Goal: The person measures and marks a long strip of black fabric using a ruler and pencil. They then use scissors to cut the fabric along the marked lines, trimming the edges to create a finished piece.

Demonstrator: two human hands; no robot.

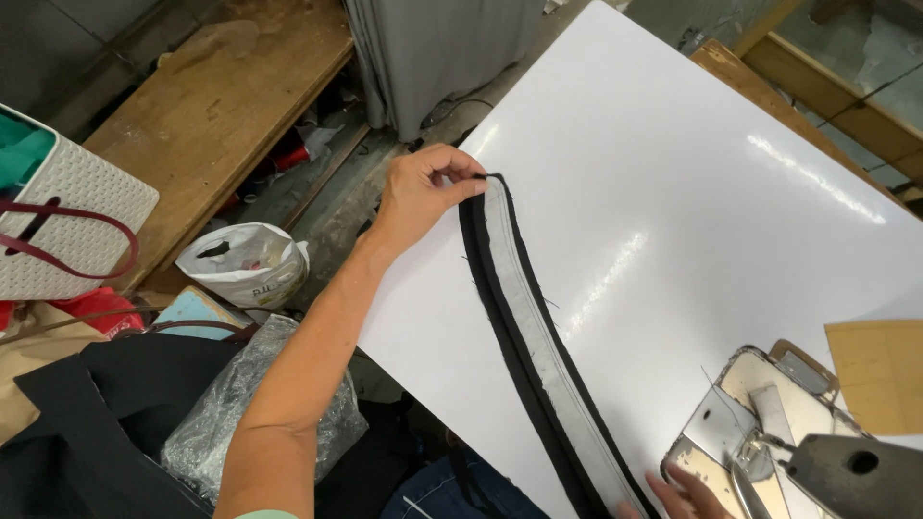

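Black-edged grey fabric strip (538, 346) pinched in left hand (423, 192) grip; right hand (685, 492) grip unclear.

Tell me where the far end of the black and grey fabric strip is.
In the head view, the fabric strip ends left of centre on the white table, pinched by the left hand near the table's left edge.

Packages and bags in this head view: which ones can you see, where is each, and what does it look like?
White plastic bag: floor left of the table, crumpled, dark print.
Clear plastic wrap: below it, by the left arm, crinkled, silvery.
White woven basket: far left, maroon handles.
Tan card: table's right edge, flat.
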